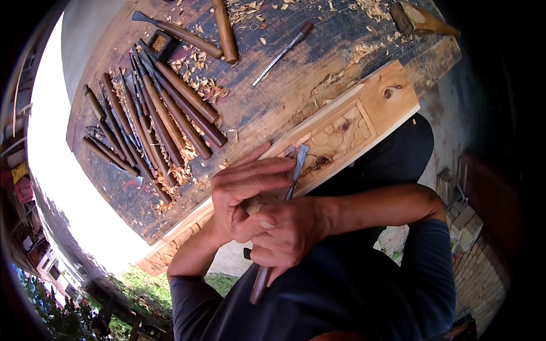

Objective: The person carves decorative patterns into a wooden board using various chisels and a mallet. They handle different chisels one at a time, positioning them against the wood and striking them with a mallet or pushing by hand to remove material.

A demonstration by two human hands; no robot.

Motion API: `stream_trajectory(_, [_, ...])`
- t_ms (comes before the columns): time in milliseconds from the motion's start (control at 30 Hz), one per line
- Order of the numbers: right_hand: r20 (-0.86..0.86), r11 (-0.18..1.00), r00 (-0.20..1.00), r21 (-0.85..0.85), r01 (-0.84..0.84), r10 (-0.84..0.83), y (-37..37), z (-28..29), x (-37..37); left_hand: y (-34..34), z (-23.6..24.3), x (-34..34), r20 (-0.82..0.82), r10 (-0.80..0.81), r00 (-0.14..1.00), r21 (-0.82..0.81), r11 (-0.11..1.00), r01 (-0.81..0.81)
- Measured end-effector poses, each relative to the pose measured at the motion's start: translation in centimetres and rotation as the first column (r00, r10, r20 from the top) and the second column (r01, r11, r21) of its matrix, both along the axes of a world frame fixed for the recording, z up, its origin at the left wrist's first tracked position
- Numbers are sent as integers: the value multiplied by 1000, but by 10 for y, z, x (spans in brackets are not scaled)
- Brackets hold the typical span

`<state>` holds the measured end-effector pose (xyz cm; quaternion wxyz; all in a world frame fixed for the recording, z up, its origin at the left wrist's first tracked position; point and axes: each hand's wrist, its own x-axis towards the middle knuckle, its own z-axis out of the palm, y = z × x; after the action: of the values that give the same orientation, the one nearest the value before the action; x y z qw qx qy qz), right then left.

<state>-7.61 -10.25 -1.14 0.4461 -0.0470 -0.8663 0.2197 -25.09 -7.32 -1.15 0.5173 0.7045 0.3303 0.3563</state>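
We're in the thick of a carving pass, as we read it; the right hand (290, 238) is closed firmly round the handle of a chisel (299, 162), its blade angled up the pale board (341, 136) near a dark knot (322, 161); the left hand (242, 193) has its fingers stretched towards the shank, and whether it grips or merely guides, we cannot tell. The board slants along the table's near edge, relief carving showing at either side of the hands; the next move, we'd judge, calls for a low, steady push, with care at that knot, where the grain may catch.

And look at the surface! The worn table (284, 108) carries a fan of wooden-handled tools (193, 112) on our left, curled shavings (207, 90) among them; a slim loose chisel (282, 54) lies beyond the board, a wood block (424, 21) sits at the far right; past all that we have sunlit paving (57, 142), grass (142, 298) and, down on the right, brickwork (475, 267).
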Motion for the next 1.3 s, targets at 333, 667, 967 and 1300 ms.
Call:
stream_trajectory(333, [-74,996,997,-88,-13,7,13,1,-1,0,-2,-1,44,-9,999,16,1000,8])
stream_trajectory(667, [-135,996,990,-88,24,-36,16,3,-3,1,-6,1,53,-43,998,102,994,37])
stream_trajectory(967, [-116,985,993,-173,11,-31,10,2,-1,3,-6,-1,22,-72,997,127,990,69])
stream_trajectory(1300, [-107,984,994,-179,-8,-11,16,4,3,1,-6,-1,-6,-83,997,111,990,83])
